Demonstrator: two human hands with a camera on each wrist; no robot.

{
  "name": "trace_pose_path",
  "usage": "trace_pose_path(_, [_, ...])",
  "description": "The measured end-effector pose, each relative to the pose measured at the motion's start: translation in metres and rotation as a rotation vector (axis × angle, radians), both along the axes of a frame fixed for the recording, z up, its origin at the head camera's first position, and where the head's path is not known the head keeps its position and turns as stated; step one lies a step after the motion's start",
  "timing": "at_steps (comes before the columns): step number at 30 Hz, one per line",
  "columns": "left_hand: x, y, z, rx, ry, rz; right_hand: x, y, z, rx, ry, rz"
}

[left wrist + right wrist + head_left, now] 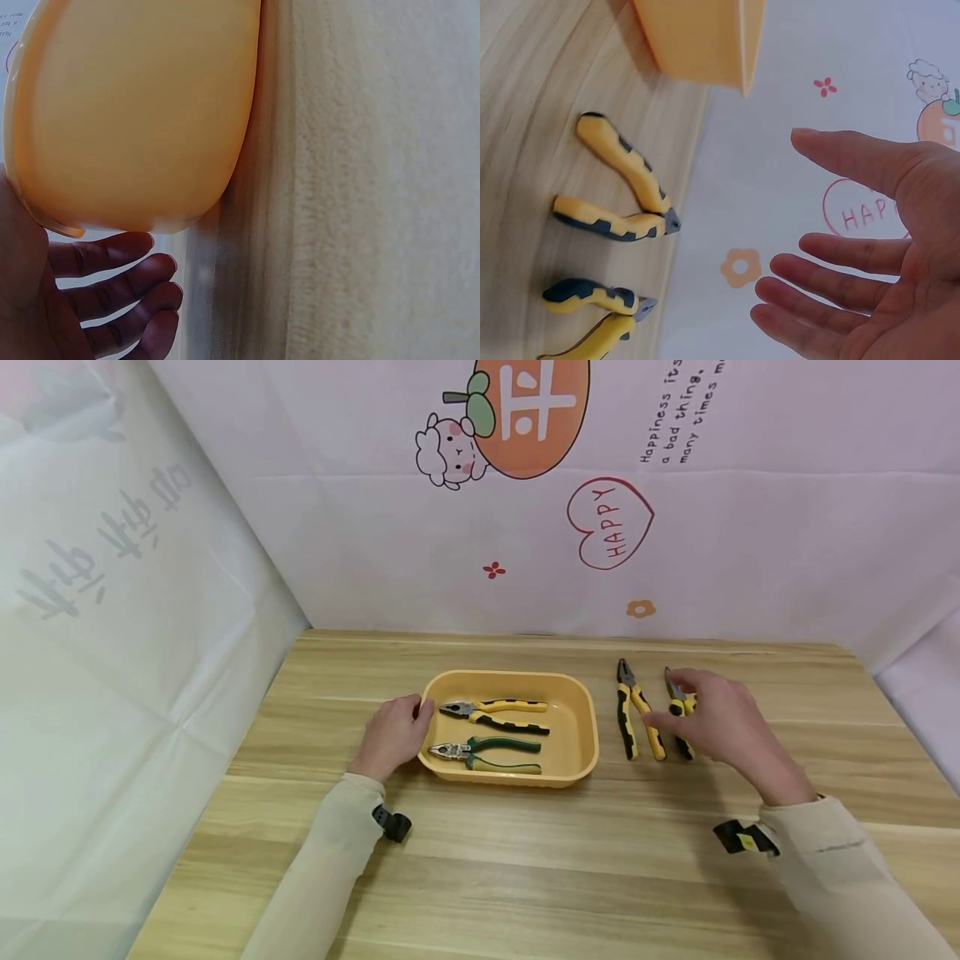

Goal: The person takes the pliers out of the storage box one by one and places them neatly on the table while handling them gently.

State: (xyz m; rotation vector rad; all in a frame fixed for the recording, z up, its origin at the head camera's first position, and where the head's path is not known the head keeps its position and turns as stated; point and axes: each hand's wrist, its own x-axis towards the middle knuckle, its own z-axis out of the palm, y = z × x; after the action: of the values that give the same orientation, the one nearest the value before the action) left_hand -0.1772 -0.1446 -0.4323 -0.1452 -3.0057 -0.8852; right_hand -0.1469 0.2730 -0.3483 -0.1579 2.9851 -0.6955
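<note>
The right hand [720, 718], fingers parted and empty, hovers at the rightmost yellow-and-black-handled metal pliers [604, 297] on the wood-grain table [525, 868], probably stiff, fairly heavy and best taken around both handles, while the left hand [393, 735] pinches the pale-orange rectangular plastic tray's [573, 731] rim.

Wood-grain tabletop [555, 860] gives free passage in front of the rounded-rectangular yellow plastic tray [572, 727]; its raised walls and two yellow-and-black-handled metal pliers [623, 718] at its right obstruct sideways movement.
</note>
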Motion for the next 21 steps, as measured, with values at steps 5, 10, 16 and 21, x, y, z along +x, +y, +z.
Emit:
trace_pose_path(5, [0.000, 0.000, 0.000, -0.004, -0.005, 0.004, 0.002, -0.008, 0.006, -0.011, -0.006, 0.013])
trace_pose_path(10, [0.001, 0.000, 0.001, -0.001, -0.009, 0.003, 0.003, -0.013, 0.010, -0.009, -0.003, 0.031])
trace_pose_path(16, [0.001, 0.000, 0.001, 0.002, -0.020, 0.003, 0.003, -0.018, 0.014, -0.012, 0.011, 0.042])
trace_pose_path(21, [0.000, 0.000, 0.000, -0.001, -0.020, 0.000, 0.002, -0.021, 0.015, 0.000, 0.033, 0.060])
